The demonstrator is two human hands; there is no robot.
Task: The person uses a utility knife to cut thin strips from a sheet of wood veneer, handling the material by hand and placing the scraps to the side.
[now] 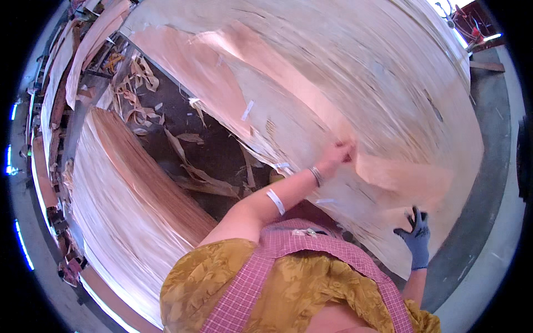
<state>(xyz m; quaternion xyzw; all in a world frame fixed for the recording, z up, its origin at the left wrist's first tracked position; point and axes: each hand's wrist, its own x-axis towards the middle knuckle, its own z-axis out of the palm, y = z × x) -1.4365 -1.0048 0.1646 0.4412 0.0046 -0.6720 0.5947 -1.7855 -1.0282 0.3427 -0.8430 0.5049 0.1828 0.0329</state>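
My left hand [338, 155], bare with a bracelet at the wrist, pinches the lifted edge of a thin, pinkish wood veneer sheet [288, 83]. That sheet curls up in a long fold over a broad spread of pale veneer [400, 83], streaked with grain and split in places. To the right, my right hand [416, 232] wears a grey-blue glove with dark fingertips. Its fingers are spread over the near right part of the pale veneer, holding nothing. Small white tape strips [247, 110] lie on the veneer, and another strip [275, 201] sticks to my left forearm.
At the left stands a tall stack of veneer sheets [127, 188]. Torn veneer scraps [194, 172] litter the dark floor between it and the spread. More long sheets [91, 50] lie at the far left. Grey floor [491, 111] runs along the right side.
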